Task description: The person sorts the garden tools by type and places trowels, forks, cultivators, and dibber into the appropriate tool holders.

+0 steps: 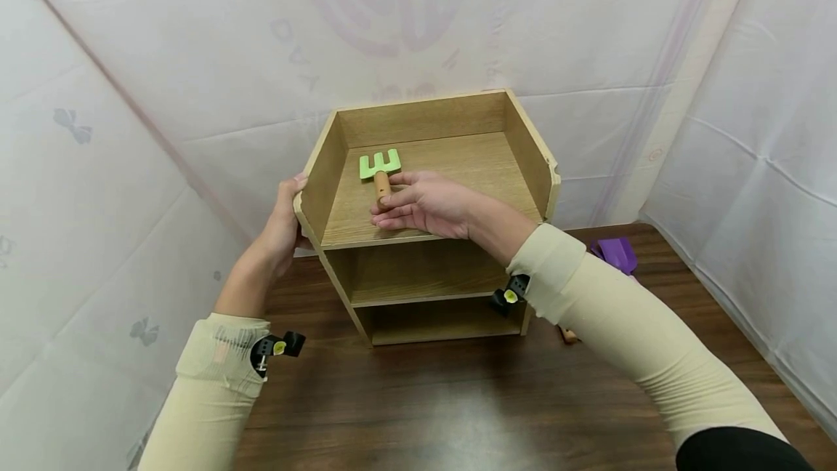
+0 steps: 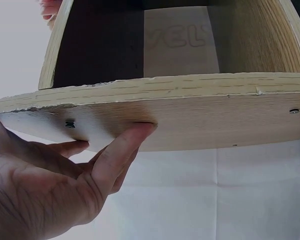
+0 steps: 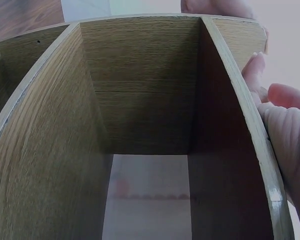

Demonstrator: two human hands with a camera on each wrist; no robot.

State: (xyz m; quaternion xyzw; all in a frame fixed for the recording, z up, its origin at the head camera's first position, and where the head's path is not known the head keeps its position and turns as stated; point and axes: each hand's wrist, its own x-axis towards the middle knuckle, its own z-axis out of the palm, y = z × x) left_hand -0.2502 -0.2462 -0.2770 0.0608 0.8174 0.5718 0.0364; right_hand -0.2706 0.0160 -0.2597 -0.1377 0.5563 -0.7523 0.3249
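Observation:
A small hand fork [image 1: 381,164] with light green prongs and a wooden handle lies over the top board of a wooden shelf unit [image 1: 451,166]. My right hand [image 1: 434,203] pinches its handle between thumb and fingers, palm turned partly up. On the other side, my left hand [image 1: 280,227] rests against the outside of the unit's left panel. The left wrist view shows fingers [image 2: 122,150] pressing that panel below its front edge. From the right wrist, the open compartments fill most of the view and the right hand [image 3: 290,130] appears over the top board's edge.
The unit stands on a dark wooden table [image 1: 418,405], close to a white sheet wall [image 1: 418,35]. A purple scoop-like piece [image 1: 616,254] lies at the right, partly behind my right forearm. A small wooden end [image 1: 567,335] shows beside that sleeve.

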